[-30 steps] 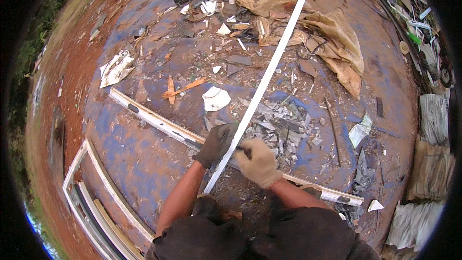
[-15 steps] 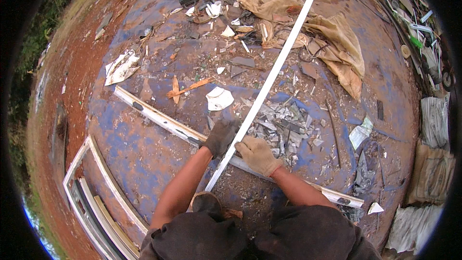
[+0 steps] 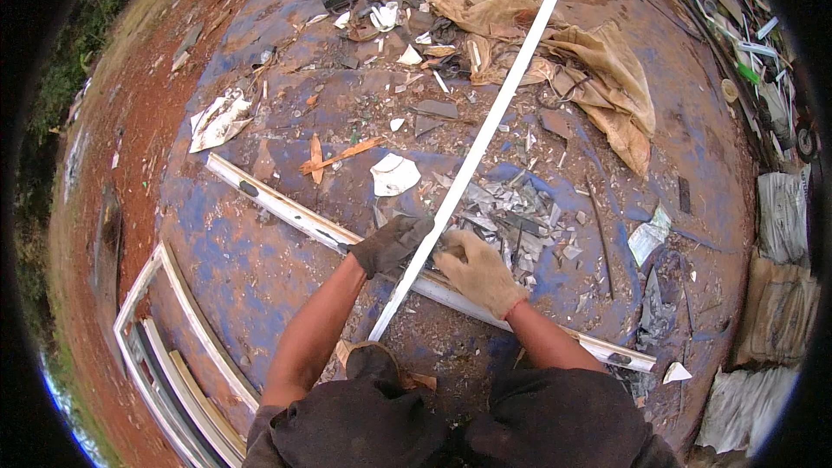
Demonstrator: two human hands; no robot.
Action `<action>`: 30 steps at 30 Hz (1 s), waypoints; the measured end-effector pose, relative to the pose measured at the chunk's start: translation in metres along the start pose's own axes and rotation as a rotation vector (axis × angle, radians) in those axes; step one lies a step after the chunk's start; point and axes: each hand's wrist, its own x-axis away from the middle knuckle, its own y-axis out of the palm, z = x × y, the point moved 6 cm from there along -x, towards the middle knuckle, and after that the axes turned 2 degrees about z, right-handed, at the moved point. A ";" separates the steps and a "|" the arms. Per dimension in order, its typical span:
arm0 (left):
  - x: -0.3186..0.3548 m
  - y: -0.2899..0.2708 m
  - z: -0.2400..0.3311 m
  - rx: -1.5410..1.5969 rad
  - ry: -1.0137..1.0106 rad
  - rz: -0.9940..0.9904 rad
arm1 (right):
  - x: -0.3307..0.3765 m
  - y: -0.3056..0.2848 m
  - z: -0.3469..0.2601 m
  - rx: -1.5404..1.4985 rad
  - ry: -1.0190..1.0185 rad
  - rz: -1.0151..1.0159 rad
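A long, thin white strip [image 3: 485, 134] runs slantwise across the view, its near end close to my foot. My left hand [image 3: 392, 245], in a dark glove, is closed at the strip's left edge, with its fingertips hidden behind it. My right hand [image 3: 483, 274], in a beige glove, has its fingers bent together just right of the strip; what they hold, if anything, is hidden. Beneath both hands, a second white frame bar [image 3: 290, 211] with dark fittings lies crosswise on the ground sheet.
Broken grey and white shards [image 3: 520, 225] are heaped beyond my right hand. A tan sack [image 3: 607, 87] lies at the far right. White frame pieces [image 3: 139, 295] rest at the left. Stacked sacks [image 3: 774, 303] line the right edge. A white fragment [image 3: 395, 175] lies ahead.
My right hand has shifted a little right and nearer, off the strip's edge, its fingers curling. My left hand has turned and moved slightly left. The strip's far end has swung slightly left.
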 end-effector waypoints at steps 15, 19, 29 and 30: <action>-0.001 -0.001 -0.005 -0.426 0.151 0.235 | -0.020 0.020 -0.002 0.004 0.117 0.054; -0.016 -0.002 -0.001 -0.471 0.098 0.180 | -0.008 0.026 0.012 -0.207 0.365 -0.079; 0.029 -0.002 0.031 -0.345 0.477 0.629 | -0.014 0.049 -0.003 0.346 0.091 -0.356; 0.042 0.002 0.034 -0.561 0.466 0.613 | -0.015 0.050 0.000 0.356 0.086 -0.357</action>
